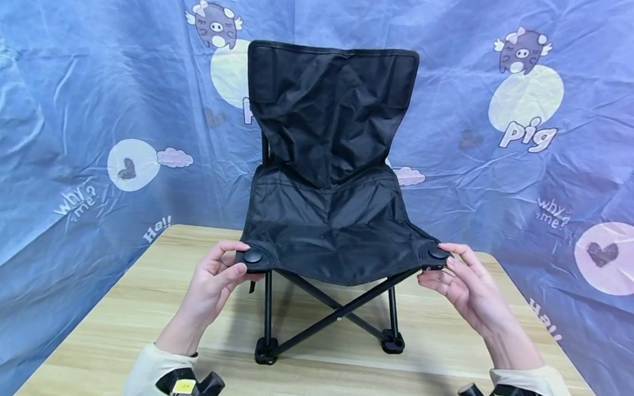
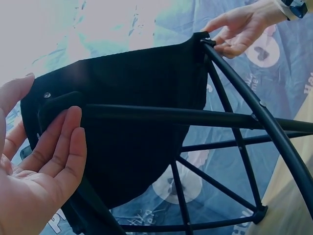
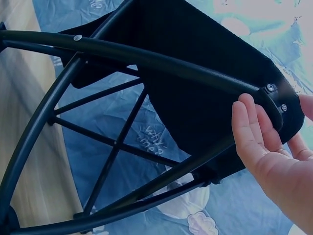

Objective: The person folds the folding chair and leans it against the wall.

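A black folding chair stands unfolded on the wooden table, its fabric seat spread and its backrest upright. My left hand grips the seat's front left corner, thumb and fingers around the round black cap. At the front right corner, my right hand holds the fabric edge beside the other cap. From below, the left wrist view shows the left fingers under the corner by a frame tube. Similarly, the right fingers lie under the corner near two screws.
Crossed metal legs end in black plastic feet on the light wooden table. A blue printed cloth hangs behind and along both sides. Each sleeve carries a strapped-on wrist camera.
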Demonstrator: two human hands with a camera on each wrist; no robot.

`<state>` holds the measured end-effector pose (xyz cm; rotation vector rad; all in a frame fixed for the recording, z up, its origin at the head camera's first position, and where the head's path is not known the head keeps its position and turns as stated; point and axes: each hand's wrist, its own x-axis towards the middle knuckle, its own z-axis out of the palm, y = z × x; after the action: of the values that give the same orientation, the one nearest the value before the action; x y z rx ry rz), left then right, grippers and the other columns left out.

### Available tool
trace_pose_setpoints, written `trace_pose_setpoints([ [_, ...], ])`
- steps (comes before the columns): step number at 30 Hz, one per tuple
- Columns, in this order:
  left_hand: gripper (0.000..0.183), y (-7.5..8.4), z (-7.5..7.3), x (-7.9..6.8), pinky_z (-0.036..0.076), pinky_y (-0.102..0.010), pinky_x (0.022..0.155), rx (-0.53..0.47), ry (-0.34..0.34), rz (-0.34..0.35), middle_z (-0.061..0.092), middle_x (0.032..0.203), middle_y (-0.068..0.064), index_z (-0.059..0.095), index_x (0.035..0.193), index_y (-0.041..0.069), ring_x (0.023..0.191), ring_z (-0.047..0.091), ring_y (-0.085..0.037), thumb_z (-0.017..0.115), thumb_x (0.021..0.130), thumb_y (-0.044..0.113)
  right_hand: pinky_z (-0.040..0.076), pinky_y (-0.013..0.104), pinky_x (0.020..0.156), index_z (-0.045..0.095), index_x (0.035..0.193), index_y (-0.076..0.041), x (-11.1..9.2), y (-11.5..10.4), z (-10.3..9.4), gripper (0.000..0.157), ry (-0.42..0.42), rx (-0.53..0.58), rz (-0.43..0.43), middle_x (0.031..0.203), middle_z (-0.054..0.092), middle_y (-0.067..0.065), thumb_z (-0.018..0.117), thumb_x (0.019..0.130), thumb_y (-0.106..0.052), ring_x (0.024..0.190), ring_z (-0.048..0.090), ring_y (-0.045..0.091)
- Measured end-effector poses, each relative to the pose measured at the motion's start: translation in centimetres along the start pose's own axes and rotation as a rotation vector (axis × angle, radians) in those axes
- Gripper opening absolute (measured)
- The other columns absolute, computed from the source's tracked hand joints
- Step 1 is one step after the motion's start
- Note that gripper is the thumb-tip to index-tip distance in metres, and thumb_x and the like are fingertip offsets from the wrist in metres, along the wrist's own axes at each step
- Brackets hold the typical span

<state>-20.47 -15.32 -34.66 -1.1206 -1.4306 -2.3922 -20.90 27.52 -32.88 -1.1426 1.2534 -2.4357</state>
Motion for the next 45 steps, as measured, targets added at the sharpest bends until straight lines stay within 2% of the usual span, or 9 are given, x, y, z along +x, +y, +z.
trace_pose_setpoints([
  [13,0.025,0.4,0.5,0.8,0.058,-0.029,0.083,-0.004,0.02,-0.022,0.072,0.104,-0.008,0.067,0.114,0.014,0.088,0.072,-0.019,0.06,0.096,-0.002,0.052,0.042,0.099,0.049,0.135,-0.003,0.9,-0.4,0.3,0.042,-0.021,-0.007,-0.005,0.124,0.059,0.019,0.019,0.106,0.004,0.105,0.067,0.035],
  [25,0.027,0.5,1.1,1.9,0.058,-0.033,0.085,0.009,0.043,-0.022,0.071,0.106,-0.007,0.067,0.114,0.016,0.095,0.071,-0.02,0.06,0.095,-0.002,0.053,0.04,0.096,0.052,0.132,-0.004,2.2,-0.9,1.1,0.04,0.005,-0.072,-0.002,0.122,0.058,0.017,0.022,0.106,0.003,0.102,0.068,0.033],
  [35,0.026,0.6,1.4,2.5,0.059,-0.03,0.082,0.032,0.05,-0.03,0.071,0.104,-0.007,0.067,0.113,0.018,0.087,0.072,-0.019,0.061,0.095,0.0,0.054,0.041,0.095,0.053,0.13,-0.003,2.8,-0.9,1.4,0.039,0.001,-0.054,-0.019,0.12,0.058,0.018,0.023,0.106,0.004,0.101,0.068,0.034],
  [45,0.024,0.8,2.0,3.2,0.058,-0.033,0.084,0.045,0.075,-0.058,0.071,0.104,-0.008,0.067,0.111,0.019,0.089,0.072,-0.019,0.064,0.094,0.003,0.054,0.041,0.095,0.053,0.13,-0.003,3.4,-0.8,1.6,0.039,-0.025,-0.045,-0.038,0.118,0.06,0.019,0.023,0.106,0.004,0.1,0.069,0.034],
])
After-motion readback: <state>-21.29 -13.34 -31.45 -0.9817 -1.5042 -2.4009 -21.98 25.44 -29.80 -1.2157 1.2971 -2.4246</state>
